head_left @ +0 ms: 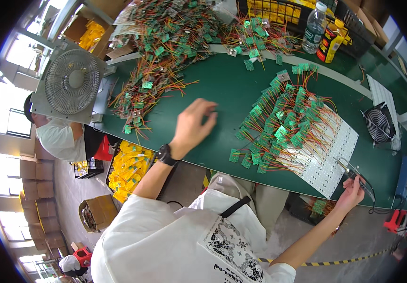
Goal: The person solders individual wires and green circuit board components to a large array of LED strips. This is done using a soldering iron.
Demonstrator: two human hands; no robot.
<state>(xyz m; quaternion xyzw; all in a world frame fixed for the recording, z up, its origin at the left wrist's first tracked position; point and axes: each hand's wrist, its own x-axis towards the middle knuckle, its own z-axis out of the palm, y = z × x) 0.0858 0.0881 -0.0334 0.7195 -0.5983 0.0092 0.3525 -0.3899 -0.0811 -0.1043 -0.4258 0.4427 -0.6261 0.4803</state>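
Head view shows the right hand (351, 191) pinching a slim corded tool (364, 184), its tip hard to make out, at the right edge of a perforated white board (324, 174), while the left hand (194, 126), thumb and fingers loosely bent and apart, hangs well left of that board. Flat green circuit pieces (280, 133) with thin red and yellow wires hide the board's left part.
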